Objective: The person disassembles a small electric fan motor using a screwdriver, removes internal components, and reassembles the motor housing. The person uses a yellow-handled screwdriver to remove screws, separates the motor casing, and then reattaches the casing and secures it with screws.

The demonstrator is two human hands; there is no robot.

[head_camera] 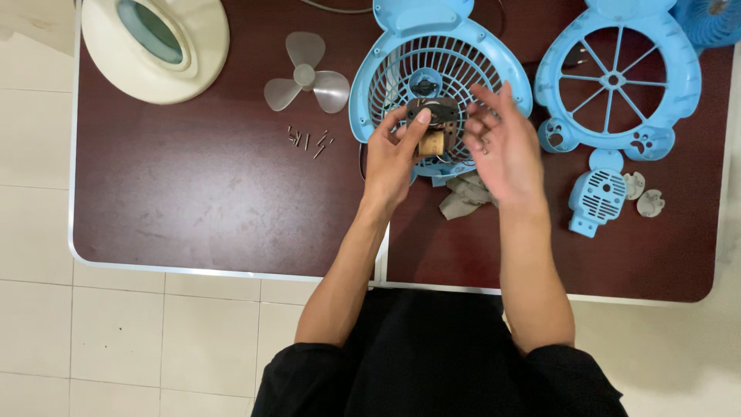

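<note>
We see two bare hands raised over a dark maroon surface (193, 193). The left hand (394, 158) is clamped on a small fan motor (434, 127), w/ thumb and fingers round its copper-coloured coil & dark metal frame. The motor is held up just above the blue fan grille (401, 77), which lies flat on the surface behind it. The right hand (502, 147) is spread, fingers loose and slightly curled, just beside the motor on its right; we can't tell if the fingertips touch it, and it holds nothing. So the hands are close together but not joined.

Under the right wrist lies a crumpled grey cloth (463, 194). Left of the grille sits a clear three-blade propeller (307, 76), and below that a small cluster of screws (309, 140). Top left is a cream round base (154, 48) w/ a teal centre. To the right: a blue spoked fan cover (656, 116), a small blue vented cap (596, 199) & two grey knobs (642, 194) beside it. Top right corner shows part of another blue fan (714, 19).
</note>
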